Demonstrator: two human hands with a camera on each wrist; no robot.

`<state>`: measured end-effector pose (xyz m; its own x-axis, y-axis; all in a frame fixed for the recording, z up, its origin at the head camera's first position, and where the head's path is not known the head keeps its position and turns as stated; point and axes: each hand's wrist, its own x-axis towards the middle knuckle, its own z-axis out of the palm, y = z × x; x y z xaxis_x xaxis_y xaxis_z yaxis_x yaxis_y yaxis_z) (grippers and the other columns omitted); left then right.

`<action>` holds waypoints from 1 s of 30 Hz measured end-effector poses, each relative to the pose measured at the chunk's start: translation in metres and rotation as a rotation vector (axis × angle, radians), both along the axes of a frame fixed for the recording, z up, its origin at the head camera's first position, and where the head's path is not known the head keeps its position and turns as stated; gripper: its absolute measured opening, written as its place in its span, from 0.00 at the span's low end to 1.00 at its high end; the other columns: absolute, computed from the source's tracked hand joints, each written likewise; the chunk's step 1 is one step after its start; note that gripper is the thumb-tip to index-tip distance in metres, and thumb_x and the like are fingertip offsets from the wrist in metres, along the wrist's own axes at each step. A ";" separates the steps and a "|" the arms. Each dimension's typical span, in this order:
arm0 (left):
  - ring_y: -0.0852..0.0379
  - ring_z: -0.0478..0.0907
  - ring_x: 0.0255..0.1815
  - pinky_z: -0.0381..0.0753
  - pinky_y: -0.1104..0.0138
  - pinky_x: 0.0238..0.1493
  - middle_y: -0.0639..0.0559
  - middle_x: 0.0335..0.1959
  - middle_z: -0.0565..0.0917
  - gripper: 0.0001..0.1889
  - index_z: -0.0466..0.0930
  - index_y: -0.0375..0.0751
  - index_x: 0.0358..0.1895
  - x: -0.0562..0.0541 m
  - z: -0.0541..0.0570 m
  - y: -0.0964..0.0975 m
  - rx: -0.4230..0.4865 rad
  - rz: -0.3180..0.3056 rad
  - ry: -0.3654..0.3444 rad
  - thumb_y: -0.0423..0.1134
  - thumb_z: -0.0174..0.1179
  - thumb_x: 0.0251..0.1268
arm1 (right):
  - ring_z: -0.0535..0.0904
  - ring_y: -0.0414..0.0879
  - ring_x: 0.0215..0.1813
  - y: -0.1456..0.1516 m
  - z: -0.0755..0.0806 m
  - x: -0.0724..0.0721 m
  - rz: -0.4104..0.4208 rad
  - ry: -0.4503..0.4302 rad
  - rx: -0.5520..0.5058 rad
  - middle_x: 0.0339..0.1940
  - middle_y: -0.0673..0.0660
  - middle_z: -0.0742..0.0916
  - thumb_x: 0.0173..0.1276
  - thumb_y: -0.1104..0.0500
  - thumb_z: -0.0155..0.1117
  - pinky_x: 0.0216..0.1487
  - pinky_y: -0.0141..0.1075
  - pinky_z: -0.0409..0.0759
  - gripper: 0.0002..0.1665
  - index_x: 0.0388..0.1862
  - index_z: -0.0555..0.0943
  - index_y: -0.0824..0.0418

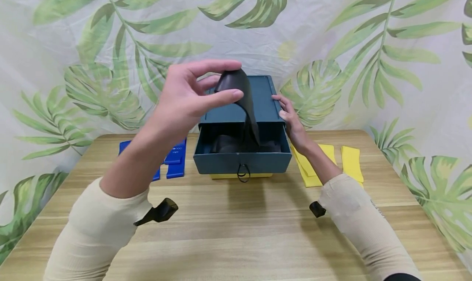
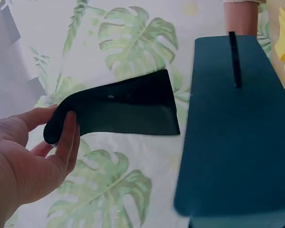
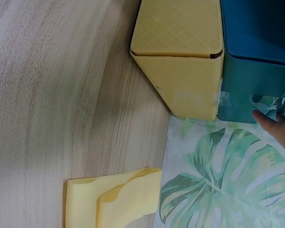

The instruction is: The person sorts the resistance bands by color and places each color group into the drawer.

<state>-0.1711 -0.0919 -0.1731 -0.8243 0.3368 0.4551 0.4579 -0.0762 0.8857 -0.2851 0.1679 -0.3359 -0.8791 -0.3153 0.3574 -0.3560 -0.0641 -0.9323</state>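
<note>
Leaf-print backdrop point(image 1: 309, 23) at twelve o'clock: left hand point(image 1: 186, 92) pinches black band point(image 1: 250, 103) over open drawer point(image 1: 225, 163); right hand point(image 1: 293, 123), fingers relaxed, rests against box point(image 1: 262, 100) at three o'clock, an apparent transfer step next needing rim clearance.

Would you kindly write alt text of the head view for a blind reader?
A left hand pinches a black band above an open teal drawer, while the right hand touches the side of the box. On the table, blue bands lie to its left, yellow bands to its right.
</note>
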 end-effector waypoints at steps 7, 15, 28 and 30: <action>0.45 0.86 0.57 0.87 0.60 0.51 0.40 0.59 0.78 0.22 0.82 0.29 0.61 -0.017 -0.021 0.027 -0.234 0.089 0.139 0.24 0.70 0.63 | 0.57 0.57 0.74 0.001 0.000 0.000 0.010 -0.007 -0.006 0.82 0.60 0.56 0.73 0.49 0.38 0.75 0.54 0.55 0.38 0.80 0.56 0.58; 0.44 0.85 0.58 0.87 0.60 0.52 0.39 0.59 0.80 0.23 0.84 0.31 0.60 -0.024 -0.034 0.051 -0.343 0.077 0.180 0.29 0.74 0.61 | 0.52 0.53 0.78 0.002 -0.002 -0.001 0.026 0.040 0.008 0.82 0.58 0.56 0.74 0.48 0.38 0.78 0.59 0.45 0.39 0.82 0.54 0.55; 0.45 0.82 0.63 0.85 0.53 0.55 0.42 0.62 0.78 0.21 0.81 0.35 0.64 -0.019 -0.051 0.023 -0.426 0.043 0.038 0.31 0.67 0.70 | 0.60 0.55 0.74 0.000 -0.002 -0.002 0.006 0.010 -0.009 0.82 0.60 0.57 0.73 0.49 0.39 0.74 0.49 0.58 0.38 0.80 0.56 0.59; 0.47 0.83 0.59 0.85 0.54 0.55 0.42 0.60 0.80 0.21 0.81 0.35 0.65 -0.017 -0.052 0.014 -0.462 0.037 0.016 0.31 0.66 0.71 | 0.56 0.56 0.77 0.001 -0.002 -0.002 0.000 0.004 -0.006 0.84 0.60 0.55 0.73 0.49 0.39 0.77 0.54 0.53 0.39 0.80 0.56 0.60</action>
